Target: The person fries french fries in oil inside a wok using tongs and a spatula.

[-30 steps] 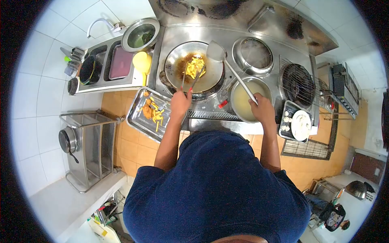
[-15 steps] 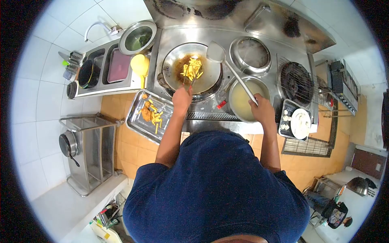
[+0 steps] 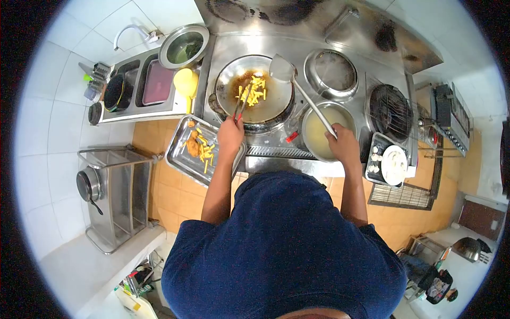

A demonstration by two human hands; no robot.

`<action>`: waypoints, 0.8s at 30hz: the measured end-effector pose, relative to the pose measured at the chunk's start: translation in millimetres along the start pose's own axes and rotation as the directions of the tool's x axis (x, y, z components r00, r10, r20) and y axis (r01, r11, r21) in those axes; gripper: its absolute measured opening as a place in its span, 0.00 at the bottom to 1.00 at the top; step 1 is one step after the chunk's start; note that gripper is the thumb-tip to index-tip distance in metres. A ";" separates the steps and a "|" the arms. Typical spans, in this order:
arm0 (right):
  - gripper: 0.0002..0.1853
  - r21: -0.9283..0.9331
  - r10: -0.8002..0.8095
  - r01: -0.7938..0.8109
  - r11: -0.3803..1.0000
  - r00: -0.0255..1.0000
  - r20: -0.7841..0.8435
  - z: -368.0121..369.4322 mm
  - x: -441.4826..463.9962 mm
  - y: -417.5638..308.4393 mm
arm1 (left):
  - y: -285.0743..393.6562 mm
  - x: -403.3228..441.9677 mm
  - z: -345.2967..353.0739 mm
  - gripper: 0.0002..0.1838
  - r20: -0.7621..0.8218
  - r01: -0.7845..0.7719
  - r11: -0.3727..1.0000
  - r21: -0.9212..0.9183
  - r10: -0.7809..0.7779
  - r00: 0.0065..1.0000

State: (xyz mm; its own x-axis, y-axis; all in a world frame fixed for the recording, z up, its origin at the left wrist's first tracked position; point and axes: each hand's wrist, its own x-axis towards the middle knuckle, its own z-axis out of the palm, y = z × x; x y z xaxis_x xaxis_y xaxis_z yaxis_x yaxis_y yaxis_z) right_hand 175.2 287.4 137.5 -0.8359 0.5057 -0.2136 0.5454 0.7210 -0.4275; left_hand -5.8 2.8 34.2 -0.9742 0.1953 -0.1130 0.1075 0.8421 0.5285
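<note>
My left hand [image 3: 231, 134] is closed around a pair of tongs [image 3: 242, 104] with red on the grip. The tongs' tips reach into a wide wok [image 3: 276, 101], beside a heap of yellow fries [image 3: 254, 91]. My right hand [image 3: 342, 142] grips the long handle of a wok spatula [image 3: 281, 69], whose broad blade rests over the wok's right rim. Below that handle stands a pot of cloudy pale liquid [image 3: 325, 139]. Left of my left forearm lies a metal tray [image 3: 179, 159] with fried pieces [image 3: 193, 147] and more fries.
A lidded pot [image 3: 331, 73] and a grill-topped burner [image 3: 390, 111] sit on the right. A small tray [image 3: 374, 173] holds a white plate [image 3: 394, 165]. At left are a sink [image 3: 127, 69], a pot with greens [image 3: 183, 50] and a yellow ladle [image 3: 186, 83]. Another person [image 3: 425, 274] is behind, lower right.
My left hand and the tongs have drawn back left and slightly down, and the tongs now show more spread. Fries in the wok have shifted slightly. My right hand holds nearly still.
</note>
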 end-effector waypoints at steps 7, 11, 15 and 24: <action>0.15 -0.086 0.008 -0.007 0.996 1.000 0.010 26.7 20.7 4.4 | -18.1 -10.6 -2.6 0.27 0.021 0.056 0.998 0.042 -0.057 0.998; 0.15 -0.161 0.025 -0.022 0.987 1.000 0.018 54.3 32.4 13.3 | -27.8 -11.6 6.7 0.31 0.104 0.104 0.992 0.076 -0.112 0.988; 0.15 -0.128 0.006 0.001 0.992 0.998 0.057 69.9 35.2 15.8 | -45.8 -3.6 33.5 0.35 0.217 0.201 0.958 -0.205 -0.156 0.964; 0.14 0.061 -0.111 0.104 0.993 0.988 0.109 59.0 4.8 -0.7 | -36.8 -6.8 43.3 0.33 0.545 0.602 0.433 -0.671 -0.263 0.796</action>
State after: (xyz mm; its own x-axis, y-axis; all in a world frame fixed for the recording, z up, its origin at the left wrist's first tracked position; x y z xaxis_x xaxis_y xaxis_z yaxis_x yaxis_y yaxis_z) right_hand 167.2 261.4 84.9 -0.8928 0.3681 -0.2596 0.4504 0.7397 -0.5000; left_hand 5.4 -7.7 -20.9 -0.6960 0.2078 -0.6873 -0.6730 0.1451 0.7253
